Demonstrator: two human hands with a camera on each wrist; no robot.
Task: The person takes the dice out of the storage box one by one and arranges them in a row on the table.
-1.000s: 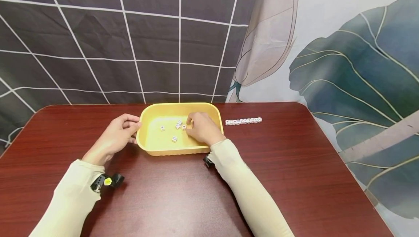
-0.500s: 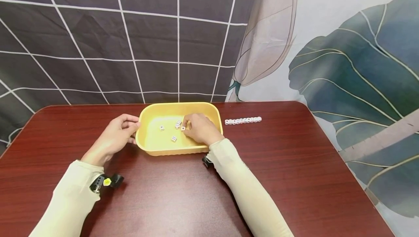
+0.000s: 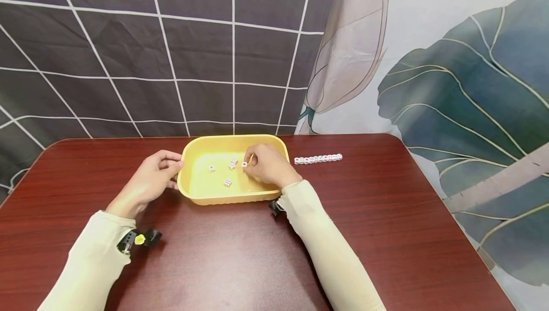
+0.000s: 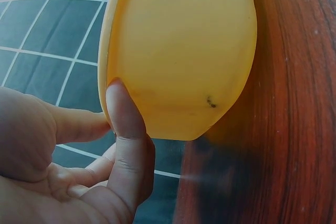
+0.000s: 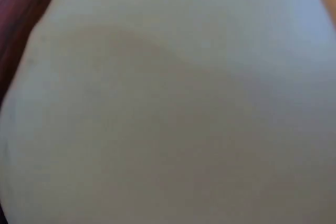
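A yellow plastic tray (image 3: 233, 200) stands near the far edge of the table. My left hand (image 3: 156, 177) pinches its left rim; in the left wrist view a thumb (image 4: 126, 114) and a finger grip the tray's edge (image 4: 178, 51). Over the tray's right half, my right hand (image 3: 270, 165) pinches a white die (image 3: 244, 164) between thumb and forefinger. More white dice lie on the tray floor: one at the left (image 3: 212, 168), a close pair (image 3: 233, 163) in the middle and one (image 3: 228, 183) nearer the front. A pale blurred surface fills most of the right wrist view.
A straight row of several white dice (image 3: 318, 159) lies on the dark red wooden table (image 3: 369, 215), right of the tray. Behind the table hangs a dark cloth with white grid lines (image 3: 206, 53). A leaf-patterned cloth (image 3: 463, 87) hangs at the right.
My right hand has picked up a die from beside the middle pair, shifting slightly right with it. The left hand stays at the tray's rim.
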